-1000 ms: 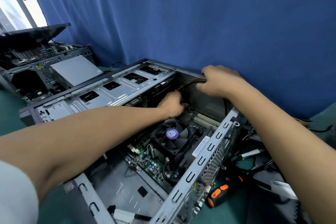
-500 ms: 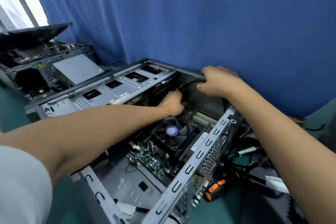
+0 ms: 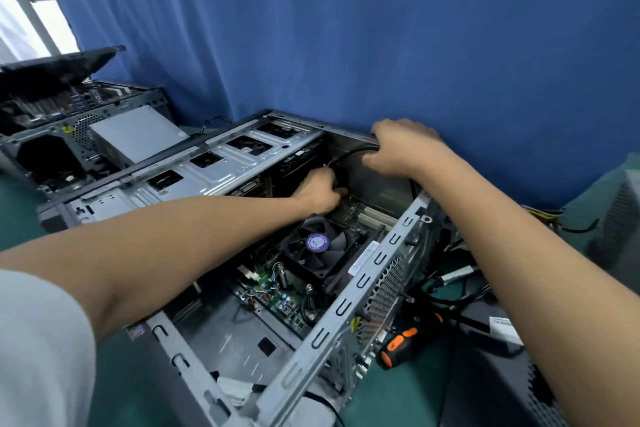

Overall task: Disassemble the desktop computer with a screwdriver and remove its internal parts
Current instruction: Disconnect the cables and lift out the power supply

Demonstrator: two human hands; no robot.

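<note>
Sleeve: a white short sleeve (image 3: 38,350) at the near left, with the bare left arm reaching out from it over the case
Table: a dark green table top (image 3: 391,395) carries everything
Screwdriver: a black-and-orange-handled screwdriver (image 3: 398,345) lies flat on the green, just beside the case's perforated rear panel. Its long axis runs near-left to far-right, butt end toward me, and the tip is hidden among black leads
Case: a grey metal desktop computer case (image 3: 349,305) lies on its side, open face up. Its long edges run away toward the curtain, with the rear panel to the right and the drive cage to the left
Board: a green motherboard (image 3: 277,296) sits flat in the bottom of the case
Fan: a black square cooler fan with a round purple label (image 3: 317,243) sits on the board, facing up
Left hand (image 3: 318,192): it is down inside the case past the fan, fingers curled under. I cannot tell whether they clasp anything
Right hand (image 3: 398,149): it is at the case's far top edge, clenched around a thin black cable (image 3: 346,156) that drops toward the left hand
Far left: a second open grey computer case (image 3: 52,139) holds a plain grey metal box (image 3: 138,132)
Backdrop: a blue cloth curtain (image 3: 346,28)
</note>
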